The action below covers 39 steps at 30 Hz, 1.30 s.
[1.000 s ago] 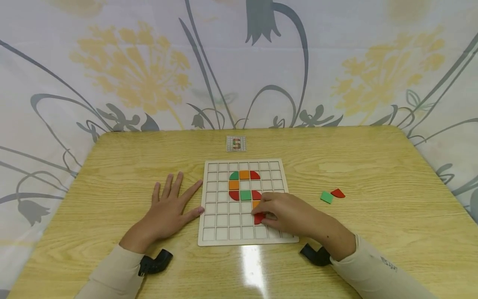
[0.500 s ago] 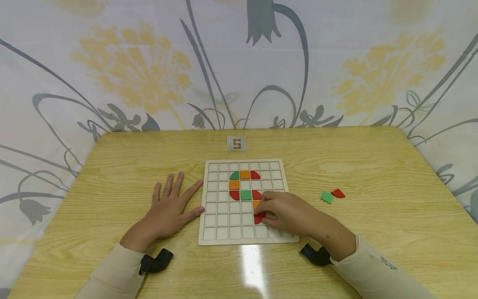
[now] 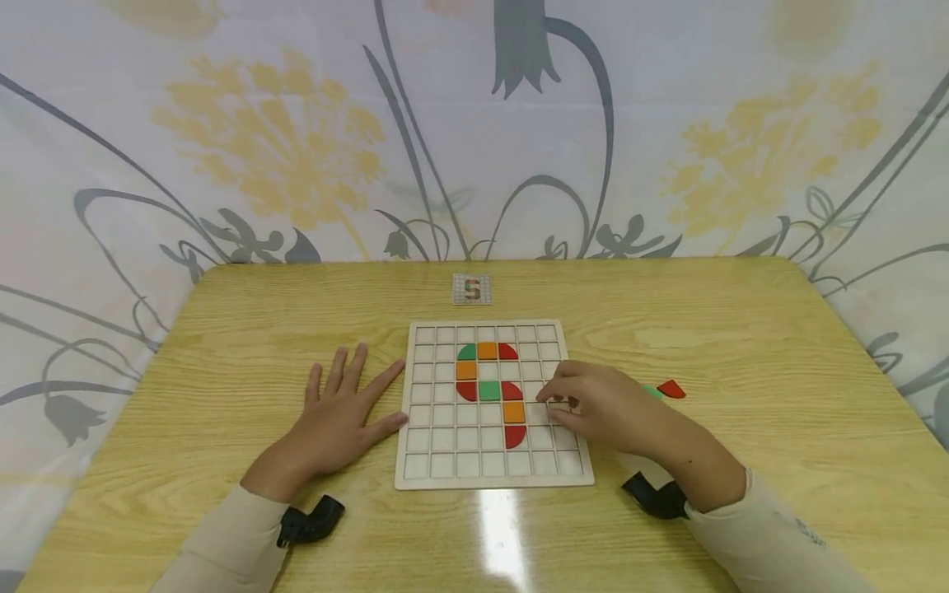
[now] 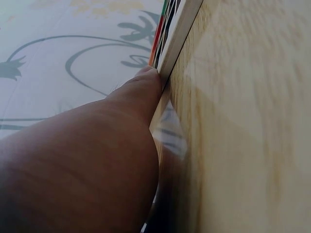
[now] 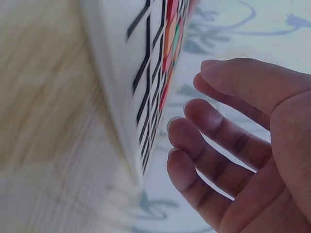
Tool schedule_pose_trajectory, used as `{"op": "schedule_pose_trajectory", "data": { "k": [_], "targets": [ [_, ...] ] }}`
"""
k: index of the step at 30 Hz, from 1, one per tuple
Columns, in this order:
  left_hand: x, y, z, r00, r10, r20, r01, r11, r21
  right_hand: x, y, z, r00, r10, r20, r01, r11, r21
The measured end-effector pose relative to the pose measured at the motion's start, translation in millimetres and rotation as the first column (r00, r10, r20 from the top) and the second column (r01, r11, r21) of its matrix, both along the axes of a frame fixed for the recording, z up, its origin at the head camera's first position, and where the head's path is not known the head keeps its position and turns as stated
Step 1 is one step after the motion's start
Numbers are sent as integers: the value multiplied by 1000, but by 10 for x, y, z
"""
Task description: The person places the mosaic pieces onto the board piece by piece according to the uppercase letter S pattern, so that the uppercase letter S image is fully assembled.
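Note:
A white grid board (image 3: 437,465) lies on the table, with red, orange and green tiles set in its squares. The lowest is a red quarter-round tile (image 3: 515,436), just below an orange square tile (image 3: 513,412). My left hand (image 3: 334,428) rests flat on the table, fingers spread, its thumb and index fingertip at the board's left edge. Over the board's right side hovers my right hand (image 3: 604,403), fingers loosely bent and nothing between them. The right wrist view shows that hand (image 5: 243,141) apart from the board.
Behind the board lies a small pattern card (image 3: 471,289) showing a similar figure. Right of the board is a loose red tile (image 3: 671,389), beside a green tile (image 3: 652,390) partly hidden by my right hand. A patterned cloth (image 3: 474,165) hangs behind the table.
My right hand has let go of the lowest red tile and moved right, uncovering it and the orange tile above. My left hand has stayed in place.

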State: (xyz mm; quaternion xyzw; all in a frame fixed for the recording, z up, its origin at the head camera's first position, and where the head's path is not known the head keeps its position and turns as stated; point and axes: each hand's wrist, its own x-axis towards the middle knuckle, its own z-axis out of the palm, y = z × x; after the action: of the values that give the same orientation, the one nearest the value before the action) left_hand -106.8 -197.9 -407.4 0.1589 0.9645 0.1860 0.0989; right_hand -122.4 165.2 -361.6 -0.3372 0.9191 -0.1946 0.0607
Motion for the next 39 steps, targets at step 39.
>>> {"op": "schedule_pose_trajectory", "data": {
  "k": [39],
  "targets": [
    [-6, 5, -27, 1000, 3, -1, -3, 1000, -12, -165, 1124, -4, 941, -256, 222, 246, 967, 69]
  ]
}}
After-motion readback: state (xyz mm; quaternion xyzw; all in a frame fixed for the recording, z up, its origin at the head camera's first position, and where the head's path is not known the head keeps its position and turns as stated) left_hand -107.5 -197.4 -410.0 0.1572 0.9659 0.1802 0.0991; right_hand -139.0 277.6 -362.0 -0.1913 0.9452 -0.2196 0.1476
